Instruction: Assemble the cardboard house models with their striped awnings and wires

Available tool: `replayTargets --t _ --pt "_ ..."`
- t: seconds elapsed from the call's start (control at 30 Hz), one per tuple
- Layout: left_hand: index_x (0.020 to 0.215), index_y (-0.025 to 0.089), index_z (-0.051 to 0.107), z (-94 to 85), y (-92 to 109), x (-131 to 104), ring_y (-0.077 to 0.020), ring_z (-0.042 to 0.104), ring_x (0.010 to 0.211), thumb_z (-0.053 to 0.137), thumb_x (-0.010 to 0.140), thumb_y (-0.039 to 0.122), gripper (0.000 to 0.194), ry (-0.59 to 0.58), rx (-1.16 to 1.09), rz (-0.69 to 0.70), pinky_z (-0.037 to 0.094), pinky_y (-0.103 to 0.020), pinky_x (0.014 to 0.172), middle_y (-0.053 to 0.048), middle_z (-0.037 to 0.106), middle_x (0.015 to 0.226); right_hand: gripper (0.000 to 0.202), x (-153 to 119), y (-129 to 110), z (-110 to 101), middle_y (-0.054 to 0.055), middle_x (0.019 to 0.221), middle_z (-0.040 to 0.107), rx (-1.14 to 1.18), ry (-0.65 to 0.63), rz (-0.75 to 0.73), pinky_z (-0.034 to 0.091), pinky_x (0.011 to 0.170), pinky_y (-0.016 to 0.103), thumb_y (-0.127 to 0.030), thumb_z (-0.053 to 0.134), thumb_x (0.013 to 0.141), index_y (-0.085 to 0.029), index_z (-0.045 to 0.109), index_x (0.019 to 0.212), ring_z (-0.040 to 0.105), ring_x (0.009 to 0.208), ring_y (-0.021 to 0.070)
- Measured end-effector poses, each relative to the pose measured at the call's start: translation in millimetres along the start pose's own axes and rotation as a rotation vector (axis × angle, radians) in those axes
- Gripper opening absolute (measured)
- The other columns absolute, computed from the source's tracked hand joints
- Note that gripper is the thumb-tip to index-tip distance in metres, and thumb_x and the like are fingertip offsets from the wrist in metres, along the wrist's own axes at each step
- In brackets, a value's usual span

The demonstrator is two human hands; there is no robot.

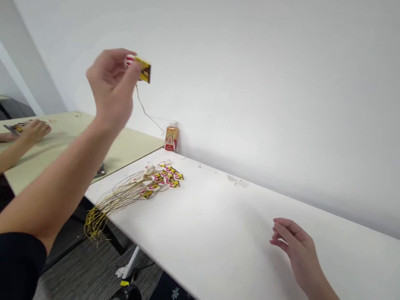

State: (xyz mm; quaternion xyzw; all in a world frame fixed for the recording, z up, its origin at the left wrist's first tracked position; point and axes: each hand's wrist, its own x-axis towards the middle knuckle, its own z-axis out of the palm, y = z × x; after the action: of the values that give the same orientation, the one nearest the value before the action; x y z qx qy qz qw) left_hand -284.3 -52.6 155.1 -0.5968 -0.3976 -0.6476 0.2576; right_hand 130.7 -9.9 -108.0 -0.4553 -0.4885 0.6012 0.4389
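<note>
Yellow tag [144, 70] with red-and-white stripes: raised in the air, left of the bottle [171, 138] and higher than it in the view. Landmark for all positions below: this bottle, amber with a white cap, upright at the foot of the wall [288, 83].

Left hand [113, 79]: fingers [133, 76] grasping the tag, pinched between thumb and fingers. A thin cord [142, 105] trails from beneath the tag toward the bottle's left side; cannot tell whether it touches.

Right hand [297, 252]: right of the bottle and nearer the wearer, over the white worktop [209, 236]. Fingers loosely bent, released, nothing seen between them.

Pile of similar tags [167, 178]: on the white worktop, just in front of the bottle, several overlapping. Their cords [118, 195] run left of the bottle and toward the wearer, yellowish ends hanging over the edge.

Cream worktop [75, 127]: left of the bottle, meeting the white one near its base. A co-worker's hand [36, 130] rests there, far left of the bottle, beside a small dark item [17, 127], too unclear to identify.
</note>
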Motion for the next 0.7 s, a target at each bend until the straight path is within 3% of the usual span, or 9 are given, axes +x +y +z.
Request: replayTargets --t 0.07,0.17,0.2,0.27,0.33,0.43,0.53,0.63,0.7 --pt "0.102 0.022 0.059 34.2 23 -27 -0.0084 0.059 0.075 0.062 0.083 0.037 0.025 -0.077 -0.093 0.029 0.053 -0.03 0.069 0.005 0.063 0.087 0.034 -1 -3 3 0.001 0.079 0.054 -0.015 -0.073 -0.007 0.051 0.067 0.029 -0.046 0.072 0.069 -0.02 0.064 0.09 0.054 0.067 0.0132" --pt "0.101 0.023 0.061 91.0 70 -87 -0.0108 0.061 0.083 0.064 0.083 0.029 0.019 -0.244 -0.189 0.098 0.053 -0.029 0.072 0.003 0.066 0.093 0.031 -7 -8 9 0.002 0.081 0.055 -0.027 -0.27 -0.004 0.047 0.066 0.027 -0.045 0.067 0.075 -0.02 0.066 0.092 0.053 0.066 0.0114" --pt "0.102 0.022 0.061 109.2 88 -109 -0.0119 0.061 0.085 0.062 0.084 0.025 0.018 -0.352 -0.222 0.136 0.053 -0.03 0.077 0.001 0.066 0.094 0.031 -9 -9 12 0.002 0.081 0.056 0.003 -0.346 0.0 0.046 0.064 0.027 -0.047 0.064 0.077 -0.019 0.067 0.091 0.052 0.065 0.0107" --pt "0.104 0.021 0.059 141.9 123 -149 -0.014 0.061 0.094 0.056 0.087 0.021 0.017 -0.574 -0.346 0.273 0.053 -0.031 0.082 -0.003 0.066 0.098 0.037 -11 -12 14 0.003 0.078 0.055 0.145 -0.5 0.032 0.046 0.062 0.029 -0.052 0.056 0.081 -0.018 0.067 0.09 0.051 0.06 0.0108" --pt "0.105 0.021 0.059 168.7 155 -182 -0.0144 0.06 0.096 0.053 0.088 0.018 0.019 -0.713 -0.363 0.451 0.053 -0.029 0.079 -0.004 0.066 0.102 0.045 -9 -16 9 0.003 0.072 0.056 0.346 -0.584 0.029 0.046 0.059 0.032 -0.061 0.052 0.079 -0.018 0.065 0.079 0.052 0.059 0.0137" --pt "0.1 0.023 0.061 200.0 183 -211 -0.0166 0.059 0.1 0.05 0.086 0.01 0.022 -0.75 -0.282 0.595 0.051 -0.032 0.082 -0.003 0.064 0.107 0.036 2 -28 -15 -0.001 0.059 0.05 0.591 -0.394 -0.071 0.04 0.049 0.024 -0.054 0.056 0.076 -0.018 0.062 0.07 0.046 0.052 0.0108" --pt "0.099 0.022 0.061 226.3 188 -220 -0.0189 0.057 0.106 0.052 0.085 0.011 0.02 -0.693 -0.273 0.619 0.049 -0.036 0.089 -0.004 0.063 0.111 0.027 14 -45 -47 -0.002 0.051 0.045 0.653 -0.219 -0.118 0.026 0.038 0.021 -0.039 0.051 0.077 -0.017 0.065 0.078 0.039 0.046 0.0104" --pt "0.107 0.023 0.059 249.9 183 -222 -0.0218 0.055 0.11 0.052 0.086 0.015 0.023 -0.685 -0.235 0.599 0.048 -0.039 0.088 -0.006 0.062 0.114 0.032 22 -56 -72 0.0 0.067 0.056 0.657 -0.028 -0.208 0.038 0.046 0.022 -0.017 0.048 0.066 -0.017 0.067 0.092 0.049 0.056 0.0116" --pt "0.11 0.024 0.058 263.6 181 -224 -0.0224 0.054 0.11 0.049 0.088 0.018 0.025 -0.752 -0.192 0.566 0.048 -0.039 0.087 -0.006 0.061 0.117 0.038 26 -59 -82 0.001 0.081 0.061 0.681 0.045 -0.226 0.043 0.054 0.023 -0.012 0.047 0.06 -0.017 0.067 0.092 0.055 0.067 0.0126"
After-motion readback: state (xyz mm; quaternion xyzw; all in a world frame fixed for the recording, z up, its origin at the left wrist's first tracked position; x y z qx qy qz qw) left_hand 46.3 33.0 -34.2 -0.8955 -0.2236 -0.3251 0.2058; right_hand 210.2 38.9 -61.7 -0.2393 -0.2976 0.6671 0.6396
